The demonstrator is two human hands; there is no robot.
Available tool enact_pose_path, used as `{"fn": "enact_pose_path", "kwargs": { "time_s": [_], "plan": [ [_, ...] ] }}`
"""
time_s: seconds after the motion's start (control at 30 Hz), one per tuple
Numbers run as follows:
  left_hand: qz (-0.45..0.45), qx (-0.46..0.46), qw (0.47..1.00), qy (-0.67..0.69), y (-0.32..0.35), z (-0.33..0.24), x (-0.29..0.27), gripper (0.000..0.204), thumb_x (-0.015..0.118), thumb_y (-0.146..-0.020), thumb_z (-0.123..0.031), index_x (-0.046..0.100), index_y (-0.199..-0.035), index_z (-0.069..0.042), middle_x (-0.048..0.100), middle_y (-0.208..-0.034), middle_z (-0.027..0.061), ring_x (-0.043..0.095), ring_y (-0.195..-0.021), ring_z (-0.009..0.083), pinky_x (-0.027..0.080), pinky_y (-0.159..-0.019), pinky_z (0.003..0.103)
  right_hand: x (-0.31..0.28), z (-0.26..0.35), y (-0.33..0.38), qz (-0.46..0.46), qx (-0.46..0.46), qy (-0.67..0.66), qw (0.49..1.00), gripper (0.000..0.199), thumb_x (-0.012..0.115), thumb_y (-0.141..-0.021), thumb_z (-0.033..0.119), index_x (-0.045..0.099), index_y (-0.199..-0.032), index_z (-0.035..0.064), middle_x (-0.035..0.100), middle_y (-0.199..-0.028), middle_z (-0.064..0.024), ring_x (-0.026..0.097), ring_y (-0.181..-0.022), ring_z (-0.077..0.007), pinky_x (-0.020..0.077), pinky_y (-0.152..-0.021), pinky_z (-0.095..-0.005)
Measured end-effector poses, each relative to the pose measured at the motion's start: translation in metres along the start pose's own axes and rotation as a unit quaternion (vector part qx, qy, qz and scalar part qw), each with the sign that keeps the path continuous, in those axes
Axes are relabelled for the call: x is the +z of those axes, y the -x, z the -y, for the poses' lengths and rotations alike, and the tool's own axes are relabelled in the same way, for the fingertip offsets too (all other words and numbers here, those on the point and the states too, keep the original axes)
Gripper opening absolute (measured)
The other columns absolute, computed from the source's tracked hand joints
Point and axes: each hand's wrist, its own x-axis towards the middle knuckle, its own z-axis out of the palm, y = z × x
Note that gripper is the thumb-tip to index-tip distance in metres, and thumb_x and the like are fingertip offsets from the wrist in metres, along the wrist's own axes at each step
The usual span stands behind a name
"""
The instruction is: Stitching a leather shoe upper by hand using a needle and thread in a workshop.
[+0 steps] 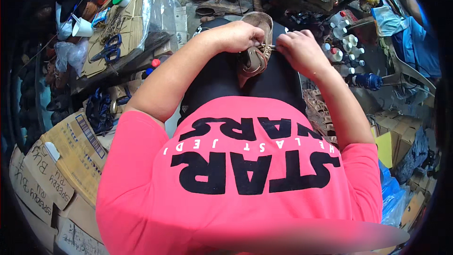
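Note:
A brown shoe with a tan sole lies across my lap, its pale sole end pointing away from me. On its left side my left hand is closed, fingers bent against the shoe's edge. A thin pale cord runs from the shoe's upper toward the right. My right hand pinches at the cord's outer end, just right of the shoe. The fingertips partly hide where each hand grips.
Blue-handled scissors lie on a cardboard-covered bench at left, near a white cup. Several capped bottles crowd the right side. Worn brown shoes lie ahead. Cardboard boxes are stacked at lower left.

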Motion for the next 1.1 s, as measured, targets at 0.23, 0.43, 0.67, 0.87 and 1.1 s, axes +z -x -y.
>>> {"fn": "enact_pose_path", "kwargs": {
  "time_s": [0.23, 0.43, 0.67, 0.87, 1.1],
  "plan": [
    [-0.047, 0.025, 0.996, -0.068, 0.016, 0.001, -0.001, 0.01, 0.055, -0.087, -0.016, 0.056, -0.095, -0.009, 0.063, -0.085, 0.0169, 0.06, -0.083, 0.0371, 0.046, -0.069, 0.042, 0.011, -0.013, 0.002, -0.027, -0.031, -0.016, 0.999, 0.004, 0.058, -0.082, 0.012, 0.056, -0.085, 0.0115, 0.062, -0.078, -0.007, 0.06, -0.085, -0.0259, 0.0396, -0.083, -0.0384],
    [-0.057, -0.004, 0.992, -0.112, 0.02, 0.0, -0.003, 0.02, 0.053, -0.082, -0.011, 0.06, -0.101, -0.014, 0.065, -0.085, 0.0159, 0.062, -0.084, 0.0349, 0.048, -0.071, 0.043, -0.021, -0.02, 0.019, -0.043, 0.062, -0.051, 0.996, 0.004, 0.062, -0.081, 0.014, 0.064, -0.082, 0.0103, 0.063, -0.077, -0.009, 0.061, -0.08, -0.028, 0.041, -0.078, -0.0387],
    [-0.051, 0.01, 0.997, -0.054, 0.011, -0.005, -0.004, 0.012, 0.055, -0.087, -0.015, 0.056, -0.097, -0.008, 0.063, -0.088, 0.0168, 0.06, -0.086, 0.0374, 0.047, -0.072, 0.043, 0.008, -0.088, 0.019, 0.022, 0.2, 0.021, 0.979, 0.016, 0.065, -0.08, 0.022, 0.066, -0.087, 0.008, 0.062, -0.095, -0.0078, 0.061, -0.09, -0.0283, 0.0465, -0.078, -0.0415],
    [-0.06, -0.011, 0.995, -0.073, 0.021, 0.002, -0.001, 0.017, 0.056, -0.085, -0.017, 0.061, -0.1, -0.011, 0.066, -0.089, 0.0148, 0.062, -0.087, 0.0341, 0.048, -0.073, 0.042, -0.024, -0.024, 0.003, -0.047, 0.034, -0.075, 0.996, 0.016, 0.064, -0.082, 0.023, 0.063, -0.083, 0.007, 0.062, -0.083, -0.0097, 0.061, -0.084, -0.0288, 0.0448, -0.077, -0.0405],
    [-0.059, 0.011, 0.997, -0.044, 0.02, 0.006, -0.005, 0.011, 0.055, -0.085, -0.012, 0.056, -0.095, -0.008, 0.063, -0.086, 0.0169, 0.06, -0.085, 0.0376, 0.047, -0.071, 0.043, 0.0, -0.011, -0.009, -0.005, -0.044, -0.001, 0.999, 0.005, 0.06, -0.079, 0.011, 0.057, -0.082, 0.0081, 0.058, -0.08, -0.008, 0.057, -0.086, -0.0274, 0.0403, -0.082, -0.0387]
  ]
}}
